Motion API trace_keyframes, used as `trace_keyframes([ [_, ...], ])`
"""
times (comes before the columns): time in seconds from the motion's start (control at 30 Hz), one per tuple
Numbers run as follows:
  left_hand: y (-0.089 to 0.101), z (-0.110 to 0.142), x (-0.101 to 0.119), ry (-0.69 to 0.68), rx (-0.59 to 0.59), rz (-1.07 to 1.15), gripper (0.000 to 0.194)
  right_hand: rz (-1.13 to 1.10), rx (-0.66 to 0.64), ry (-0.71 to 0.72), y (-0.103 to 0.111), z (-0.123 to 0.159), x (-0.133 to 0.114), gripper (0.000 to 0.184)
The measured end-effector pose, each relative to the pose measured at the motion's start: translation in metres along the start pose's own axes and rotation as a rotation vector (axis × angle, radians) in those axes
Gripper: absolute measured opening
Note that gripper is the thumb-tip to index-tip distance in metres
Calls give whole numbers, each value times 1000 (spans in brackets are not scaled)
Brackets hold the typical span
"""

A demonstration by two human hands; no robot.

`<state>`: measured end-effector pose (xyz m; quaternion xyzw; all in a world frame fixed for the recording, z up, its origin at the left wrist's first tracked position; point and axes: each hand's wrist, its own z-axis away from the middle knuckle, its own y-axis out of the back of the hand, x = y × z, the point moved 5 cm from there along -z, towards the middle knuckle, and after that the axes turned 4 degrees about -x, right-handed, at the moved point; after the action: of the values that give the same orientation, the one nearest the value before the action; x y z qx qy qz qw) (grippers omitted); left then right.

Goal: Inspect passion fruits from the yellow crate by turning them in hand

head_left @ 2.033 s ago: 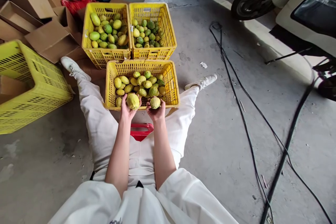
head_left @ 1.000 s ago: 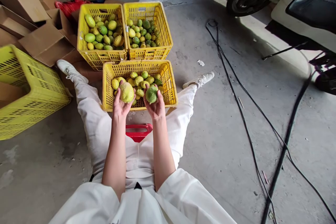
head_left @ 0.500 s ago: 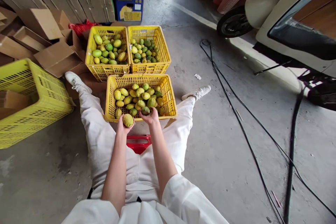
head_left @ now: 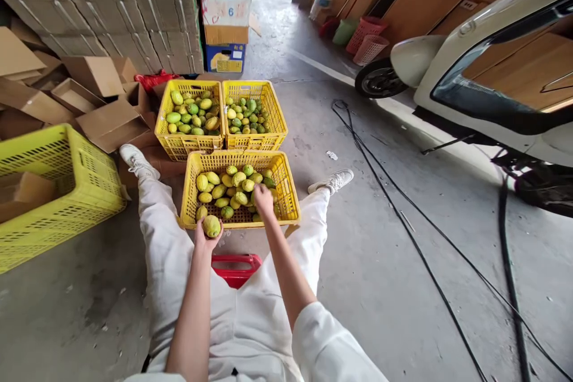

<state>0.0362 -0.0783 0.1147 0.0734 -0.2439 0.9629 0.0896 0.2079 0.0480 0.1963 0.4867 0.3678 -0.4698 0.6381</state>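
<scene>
My left hand (head_left: pixel 208 233) is closed round a yellow-green oval fruit (head_left: pixel 212 226), held just outside the near edge of the front yellow crate (head_left: pixel 239 225). Inside that crate lie several similar fruits (head_left: pixel 219 191), some yellow, some greener. My right hand (head_left: pixel 264 198) reaches over the right part of this crate, down among the fruits. Its fingers look curled, but their tips and anything in them are hidden from above.
Two more yellow crates, the left (head_left: pixel 190 142) and right (head_left: pixel 256 142), stand behind with greener fruits. A larger yellow-green crate (head_left: pixel 96 185) holds cardboard at left, near loose boxes (head_left: pixel 107 122). Black cables (head_left: pixel 403 215) and a scooter (head_left: pixel 483 83) are at right; a red stool (head_left: pixel 237 277) is beneath me.
My right hand has moved forward from the crate's near edge, and the dark green fruit it held is no longer visible. The left hand keeps its fruit. The view has tilted up.
</scene>
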Motion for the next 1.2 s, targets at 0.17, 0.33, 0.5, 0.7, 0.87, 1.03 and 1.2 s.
trace_keyframes([
  [0.17,-2,4,0,9,22,-35,13,567,-150,-57,-38,57,72,18],
  [0.33,2,12,-4,-4,44,-36,14,899,-251,4,-42,47,92,37],
  [0.5,-29,17,1,11,126,-31,34,1019,-267,151,-40,54,103,31],
  [0.7,-188,62,96,-201,-168,-21,46,1061,-300,224,-40,59,105,21],
  [0.87,-283,127,189,-425,-527,-127,76,1060,-319,245,-39,59,108,19],
  [1.03,-284,166,215,-621,-781,-243,68,1057,-321,254,-39,61,112,22],
  [1.2,-255,152,199,-708,-656,-234,52,1053,-319,262,-38,62,111,24],
])
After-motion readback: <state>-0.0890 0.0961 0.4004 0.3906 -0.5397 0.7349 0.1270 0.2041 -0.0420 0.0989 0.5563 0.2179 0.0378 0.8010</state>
